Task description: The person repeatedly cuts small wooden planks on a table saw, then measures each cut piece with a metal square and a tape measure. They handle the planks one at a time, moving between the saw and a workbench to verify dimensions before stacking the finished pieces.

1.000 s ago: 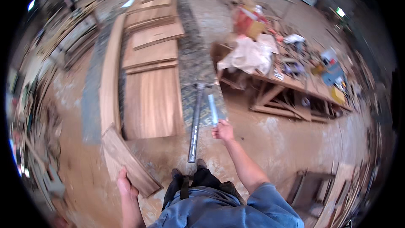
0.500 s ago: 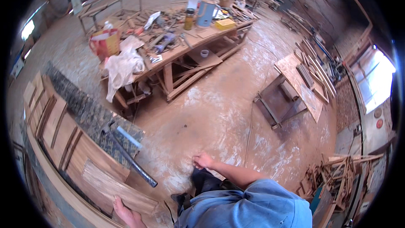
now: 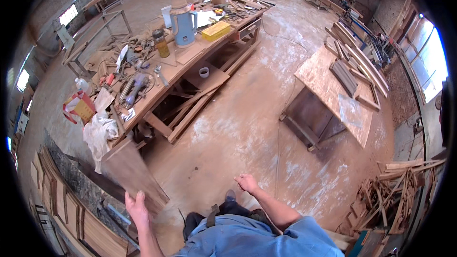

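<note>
My left hand [image 3: 137, 205] grips the near edge of a flat brown wooden board [image 3: 128, 167], thumb and fingers closed on it. The board is held tilted off the floor, its far end close to the workbench's near corner. Away from my body, my right hand [image 3: 246, 182] hangs over the bare floor with its fingers curled in; nothing shows in it. A white cloth [image 3: 99, 135] drapes over the bench corner just beyond the board.
The long workbench [image 3: 164, 83] carries tools, a blue thermos [image 3: 183, 27], an amber jar [image 3: 161, 44] and a yellow box [image 3: 215, 31]. At right stands a low table [image 3: 316, 74] with wooden pieces. Stacked boards [image 3: 71, 200] lie at left, scrap wood [image 3: 381, 200] at lower right.
My left hand has lifted the board off the stack at left and carried it forward toward the workbench. The view has moved nearer the bench; my right hand stays curled.
</note>
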Tool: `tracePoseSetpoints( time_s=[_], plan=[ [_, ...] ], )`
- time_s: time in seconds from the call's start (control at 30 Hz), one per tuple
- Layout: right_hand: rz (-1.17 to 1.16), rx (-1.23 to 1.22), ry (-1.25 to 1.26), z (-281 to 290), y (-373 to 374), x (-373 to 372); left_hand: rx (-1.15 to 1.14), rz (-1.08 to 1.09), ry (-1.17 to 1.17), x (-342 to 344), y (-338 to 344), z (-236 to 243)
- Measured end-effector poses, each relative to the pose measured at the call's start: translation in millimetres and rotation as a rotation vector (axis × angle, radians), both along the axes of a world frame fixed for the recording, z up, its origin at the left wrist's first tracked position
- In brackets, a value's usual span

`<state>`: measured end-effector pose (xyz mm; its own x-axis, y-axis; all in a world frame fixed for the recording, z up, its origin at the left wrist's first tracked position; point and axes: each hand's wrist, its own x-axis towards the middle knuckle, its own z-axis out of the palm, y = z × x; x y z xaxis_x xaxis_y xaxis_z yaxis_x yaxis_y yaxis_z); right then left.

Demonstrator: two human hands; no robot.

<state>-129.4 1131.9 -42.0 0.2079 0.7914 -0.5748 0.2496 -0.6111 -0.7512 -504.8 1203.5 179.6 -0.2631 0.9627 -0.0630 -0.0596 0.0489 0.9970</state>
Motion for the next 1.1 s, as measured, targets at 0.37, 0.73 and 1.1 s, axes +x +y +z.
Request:
tracePoseSetpoints(
  time_s=[0.37, 0.73, 1.1],
  plan=[
    [-0.429, 0.119, 0.279, 29.1, 203.7, 200.7, -0.155, -0.531, 0.41, 229.9, 244.9, -36.4],
    [-0.335, 0.013, 0.098, 45.3, 478.3, 393.9, 0.089, -0.759, 0.582, 410.9, 507.6, -33.2],
    [0.323, 0.519, -0.717, 97.8, 1048.4, 525.3, -0.022, -0.359, 0.841, 486.5, 638.4, -43.6]
  ],
)
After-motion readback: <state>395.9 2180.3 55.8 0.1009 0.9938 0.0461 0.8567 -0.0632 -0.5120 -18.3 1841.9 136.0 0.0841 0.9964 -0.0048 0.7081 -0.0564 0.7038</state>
